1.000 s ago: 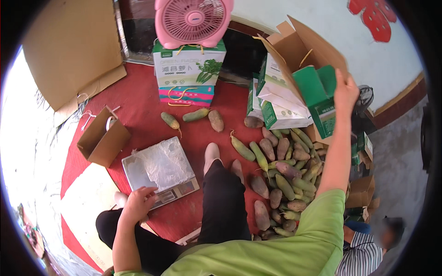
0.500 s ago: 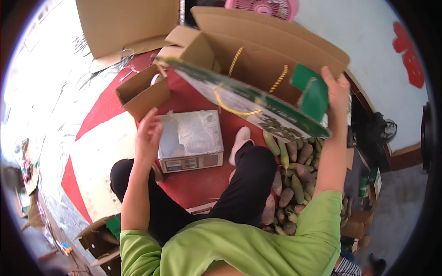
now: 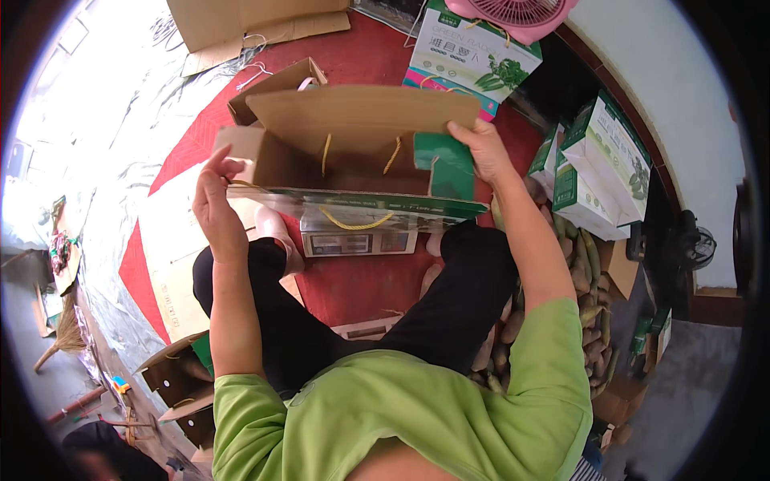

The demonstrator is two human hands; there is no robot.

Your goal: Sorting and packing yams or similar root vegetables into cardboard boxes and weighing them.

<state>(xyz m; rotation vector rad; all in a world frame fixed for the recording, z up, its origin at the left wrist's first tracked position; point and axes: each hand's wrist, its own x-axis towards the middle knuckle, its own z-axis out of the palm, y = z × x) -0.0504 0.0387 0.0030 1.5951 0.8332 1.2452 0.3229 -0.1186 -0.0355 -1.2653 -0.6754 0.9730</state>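
An open cardboard carton (image 3: pixel 353 160) with a green-and-white printed outside, brown inside and yellow cord handles is held level in front of me, above my knees. My right hand (image 3: pixel 484 152) grips its right end by the green flap, thumb on top. At the left end, my left hand (image 3: pixel 215 192) has its fingers curled at the brown side flap. Partly hidden under the carton, a low boxy device (image 3: pixel 359 243), like a scale with display windows, stands on the red mat (image 3: pixel 337 293).
Muddy radishes (image 3: pixel 589 280) are heaped right of my leg. Printed cartons (image 3: pixel 605 164) stand beyond them, another carton (image 3: pixel 473 56) beside a pink fan (image 3: pixel 517 12). A small brown box (image 3: pixel 277 84) is behind the held carton. Flattened cardboard (image 3: pixel 172 240) lies left; a broom (image 3: pixel 64 337) farther out.
The carton has come down and left, from tilted at the upper right to level before me. My left hand has moved from free in the air to the carton's left end.
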